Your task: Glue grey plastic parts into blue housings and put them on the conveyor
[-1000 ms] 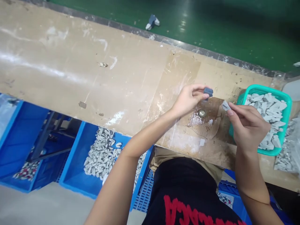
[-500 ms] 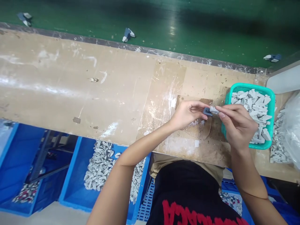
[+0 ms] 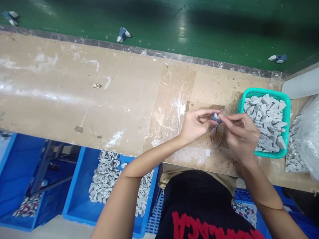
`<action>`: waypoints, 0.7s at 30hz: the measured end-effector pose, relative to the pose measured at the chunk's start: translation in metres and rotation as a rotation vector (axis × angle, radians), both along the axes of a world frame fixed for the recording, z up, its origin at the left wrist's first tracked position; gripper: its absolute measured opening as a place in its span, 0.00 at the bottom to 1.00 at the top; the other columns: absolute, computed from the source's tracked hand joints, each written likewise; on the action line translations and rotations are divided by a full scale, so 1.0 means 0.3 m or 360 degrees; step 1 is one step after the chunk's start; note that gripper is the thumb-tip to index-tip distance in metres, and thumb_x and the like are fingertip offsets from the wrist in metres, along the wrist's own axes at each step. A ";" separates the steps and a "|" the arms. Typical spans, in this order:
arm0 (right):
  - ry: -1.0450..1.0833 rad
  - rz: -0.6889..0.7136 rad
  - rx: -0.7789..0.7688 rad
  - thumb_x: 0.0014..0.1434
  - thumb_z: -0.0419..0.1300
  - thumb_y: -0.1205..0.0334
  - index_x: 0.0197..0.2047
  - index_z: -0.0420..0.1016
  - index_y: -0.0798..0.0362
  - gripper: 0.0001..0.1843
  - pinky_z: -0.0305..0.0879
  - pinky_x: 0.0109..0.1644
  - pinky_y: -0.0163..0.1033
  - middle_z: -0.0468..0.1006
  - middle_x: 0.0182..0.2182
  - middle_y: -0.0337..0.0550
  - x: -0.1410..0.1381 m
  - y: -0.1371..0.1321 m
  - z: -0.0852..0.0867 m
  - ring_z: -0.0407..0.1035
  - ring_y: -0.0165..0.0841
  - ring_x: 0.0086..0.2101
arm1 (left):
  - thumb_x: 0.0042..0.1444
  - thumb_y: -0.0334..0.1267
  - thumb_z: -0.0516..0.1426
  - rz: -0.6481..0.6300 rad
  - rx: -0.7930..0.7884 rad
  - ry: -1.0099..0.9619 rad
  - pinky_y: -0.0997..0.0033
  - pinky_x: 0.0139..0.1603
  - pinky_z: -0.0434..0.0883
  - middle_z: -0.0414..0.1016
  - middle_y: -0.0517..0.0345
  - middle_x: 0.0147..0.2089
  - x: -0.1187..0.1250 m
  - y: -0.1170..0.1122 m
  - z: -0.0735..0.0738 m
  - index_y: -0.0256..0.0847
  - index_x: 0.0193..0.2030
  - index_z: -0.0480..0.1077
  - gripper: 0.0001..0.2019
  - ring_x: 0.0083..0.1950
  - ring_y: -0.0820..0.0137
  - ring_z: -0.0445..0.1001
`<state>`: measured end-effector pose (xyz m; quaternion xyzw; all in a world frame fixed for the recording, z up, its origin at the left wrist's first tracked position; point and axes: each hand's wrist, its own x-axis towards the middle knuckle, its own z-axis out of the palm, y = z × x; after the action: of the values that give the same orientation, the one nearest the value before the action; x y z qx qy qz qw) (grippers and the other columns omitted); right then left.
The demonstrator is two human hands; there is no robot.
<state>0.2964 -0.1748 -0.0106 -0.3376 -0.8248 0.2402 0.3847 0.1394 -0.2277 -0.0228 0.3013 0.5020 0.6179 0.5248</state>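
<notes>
Between the fingertips of my left hand (image 3: 195,125) is a small dark blue plastic part (image 3: 215,117) with a light grey piece showing in its middle. My right hand (image 3: 243,134) meets it from the right, thumb and forefinger pinched at the part's right side. Those right fingertips hide how much of the grey piece they still grip. Both hands are above a worn cardboard patch (image 3: 211,141) on the bench. Just right of my right hand stands a turquoise basket (image 3: 287,132) filled with light grey plastic pieces (image 3: 267,113).
Beyond the bench (image 3: 119,99) runs a green conveyor belt (image 3: 159,23) carrying several blue-and-grey assemblies (image 3: 124,34). A clear plastic bag (image 3: 309,139) lies at the far right beside loose grey pieces. Below the front edge sit blue bins (image 3: 74,186) with grey pieces inside.
My right hand has moved left, bringing the grey piece into the blue part. The assemblies on the belt have shifted left.
</notes>
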 end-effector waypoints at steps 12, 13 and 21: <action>-0.0076 0.0067 -0.0073 0.65 0.53 0.73 0.52 0.82 0.42 0.22 0.74 0.35 0.38 0.77 0.33 0.42 -0.023 -0.007 -0.017 0.74 0.32 0.33 | 0.46 0.31 0.67 -0.0042 -0.0122 0.0044 0.71 0.42 0.77 0.83 0.56 0.35 -0.030 0.022 -0.009 0.39 0.40 0.82 0.12 0.36 0.72 0.80; -0.0080 0.0070 -0.0095 0.65 0.54 0.71 0.53 0.82 0.42 0.21 0.74 0.36 0.39 0.77 0.34 0.42 -0.025 -0.006 -0.009 0.74 0.32 0.34 | 0.47 0.32 0.67 -0.0064 -0.0129 0.0040 0.71 0.42 0.76 0.82 0.55 0.35 -0.035 0.024 -0.005 0.39 0.41 0.82 0.12 0.36 0.72 0.79; 0.0123 -0.0269 0.0004 0.66 0.59 0.63 0.56 0.79 0.44 0.17 0.74 0.51 0.48 0.82 0.44 0.46 0.044 0.048 0.077 0.77 0.38 0.45 | 0.48 0.37 0.67 -0.0112 -0.0219 -0.0484 0.61 0.47 0.78 0.77 0.58 0.35 -0.092 0.037 0.047 0.43 0.42 0.75 0.14 0.37 0.67 0.80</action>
<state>0.3095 -0.1603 0.0124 -0.3960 -0.7783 0.2187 0.4355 0.1118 -0.2167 -0.0087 0.1851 0.4471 0.6019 0.6352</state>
